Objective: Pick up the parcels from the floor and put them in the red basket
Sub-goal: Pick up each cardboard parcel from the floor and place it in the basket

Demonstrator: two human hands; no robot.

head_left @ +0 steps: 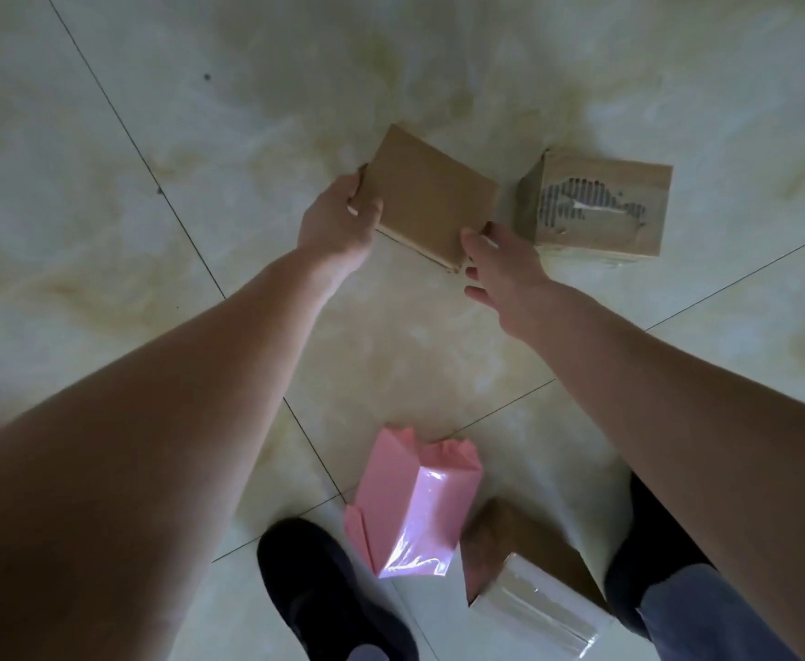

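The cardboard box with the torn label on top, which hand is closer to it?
Right. The right hand is just beside the torn-label cardboard box, while the left hand grips the far side of the plain brown cardboard box.

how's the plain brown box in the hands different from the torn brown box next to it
The plain box has a clean, unmarked face; the torn box has its top layer ripped, showing corrugation. The left hand grips the plain box and the right hand is at its corner; the torn box sits untouched on the floor. Both are brown cardboard parcels.
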